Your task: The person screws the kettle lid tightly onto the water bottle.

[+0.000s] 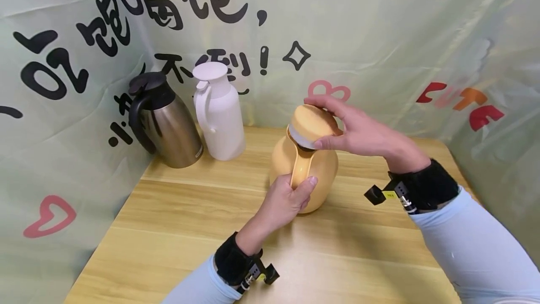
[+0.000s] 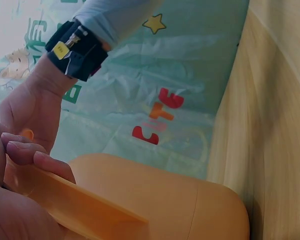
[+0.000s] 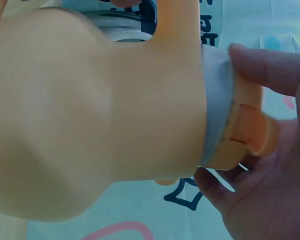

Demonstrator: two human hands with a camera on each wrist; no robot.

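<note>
A rounded yellow-orange thermos jug stands on the wooden table in the head view. My left hand grips its handle, fingers wrapped round it and thumb along the side. Over the mouth, the jug's lid sits tilted, with a dark gap below its front edge. My right hand holds this lid between thumb and fingers. Seen from the right wrist, the lid has a pale grey band against the jug's neck and an orange tab. In the left wrist view, the handle lies under my fingers.
A steel thermos jug with black lid and handle stands at the table's back left. Beside it is a white thermos jug. Printed cloth walls enclose the back and sides of the table.
</note>
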